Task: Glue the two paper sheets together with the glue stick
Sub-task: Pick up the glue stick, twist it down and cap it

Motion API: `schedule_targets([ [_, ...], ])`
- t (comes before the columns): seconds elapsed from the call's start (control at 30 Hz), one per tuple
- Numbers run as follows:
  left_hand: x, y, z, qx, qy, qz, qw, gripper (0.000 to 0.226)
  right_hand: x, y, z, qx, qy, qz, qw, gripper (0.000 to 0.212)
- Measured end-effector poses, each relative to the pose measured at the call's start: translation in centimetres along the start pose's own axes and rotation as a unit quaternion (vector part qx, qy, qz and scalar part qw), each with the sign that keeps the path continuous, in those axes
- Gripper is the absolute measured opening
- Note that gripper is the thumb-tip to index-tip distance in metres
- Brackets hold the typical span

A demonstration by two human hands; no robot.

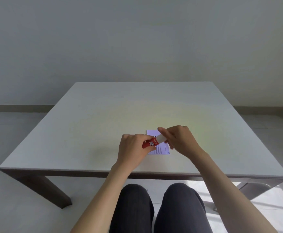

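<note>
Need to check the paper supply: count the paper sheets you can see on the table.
1 visible: a printed paper sheet on the table, partly covered by both hands and the glue stick. A second sheet may be hidden beneath it.

We can read white letters on the red glue stick (150,144). They say "GLUE" and, under it, what looks like "STICK", but a finger hides the end of that word. There is one more small word near the white cap, too blurry for us to read. The paper (161,149) has rows of tiny print, too small to read.
</note>
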State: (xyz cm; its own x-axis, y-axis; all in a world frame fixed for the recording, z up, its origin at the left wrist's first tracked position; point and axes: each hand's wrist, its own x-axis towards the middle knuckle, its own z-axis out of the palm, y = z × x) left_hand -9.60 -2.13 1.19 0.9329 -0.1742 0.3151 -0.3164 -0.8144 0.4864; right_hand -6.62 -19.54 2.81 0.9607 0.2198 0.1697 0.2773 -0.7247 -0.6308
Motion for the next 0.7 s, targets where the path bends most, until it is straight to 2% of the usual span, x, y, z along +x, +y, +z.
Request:
schedule_targets([
  [0.07, 0.0, -0.2, -0.1, 0.002, 0.005, -0.014, 1.000, 0.033, -0.1, 0.2, -0.2, 0.078, -0.032, -0.026, 0.996, 0.017],
  [0.13, 0.0, -0.4, -0.3, -0.006, 0.004, -0.026, 1.000, 0.033, -0.3, -0.1, 0.0, 0.109, -0.055, -0.046, 0.991, 0.015],
  [0.17, 0.0, -0.5, -0.3, -0.008, 0.000, -0.028, 1.000, 0.032, -0.3, -0.2, 0.5, 0.079, -0.050, -0.037, 0.995, 0.020],
  [0.23, -0.2, -0.5, -0.3, -0.009, -0.012, -0.030, 0.999, 0.030, -0.1, -0.5, 1.3, -0.040, -0.003, 0.010, 0.999, 0.049],
  [0.27, -0.3, -0.4, -0.2, -0.012, -0.016, -0.033, 0.999, 0.030, -0.1, -0.6, 1.4, -0.079, 0.025, 0.028, 0.996, 0.056],
  [0.3, -0.4, -0.3, -0.1, -0.015, -0.017, -0.038, 0.999, 0.031, -0.2, -0.5, 1.3, -0.067, 0.040, 0.019, 0.997, 0.056],
  [0.37, -0.2, -0.4, -0.2, -0.020, -0.011, -0.046, 0.999, 0.032, -0.5, -0.2, 0.6, 0.033, 0.008, -0.038, 0.999, 0.037],
  [0.43, 0.0, -0.5, -0.2, -0.026, -0.013, -0.044, 0.999, 0.033, -0.6, -0.1, 0.2, 0.065, -0.022, -0.076, 0.995, 0.023],
  [0.47, 0.0, -0.4, -0.1, -0.028, -0.020, -0.041, 0.999, 0.032, -0.6, 0.1, 0.3, 0.040, -0.011, -0.067, 0.997, 0.027],
  [0.53, 0.0, -0.1, 0.5, -0.030, -0.032, -0.039, 0.998, 0.031, -0.5, 0.4, 0.7, -0.070, 0.035, -0.016, 0.997, 0.050],
  [0.57, 0.1, 0.1, 0.7, -0.032, -0.035, -0.042, 0.998, 0.029, -0.6, 0.4, 0.8, -0.089, 0.053, 0.014, 0.994, 0.058],
  [0.63, 1.3, 0.0, 0.9, -0.048, -0.028, -0.062, 0.997, 0.021, -1.1, 0.9, 0.7, -0.023, 0.058, 0.058, 0.996, 0.065],
  [0.7, 3.6, -0.9, 0.4, -0.076, 0.006, -0.104, 0.992, 0.019, -1.9, 1.3, 0.5, 0.050, 0.048, 0.077, 0.995, 0.061],
])
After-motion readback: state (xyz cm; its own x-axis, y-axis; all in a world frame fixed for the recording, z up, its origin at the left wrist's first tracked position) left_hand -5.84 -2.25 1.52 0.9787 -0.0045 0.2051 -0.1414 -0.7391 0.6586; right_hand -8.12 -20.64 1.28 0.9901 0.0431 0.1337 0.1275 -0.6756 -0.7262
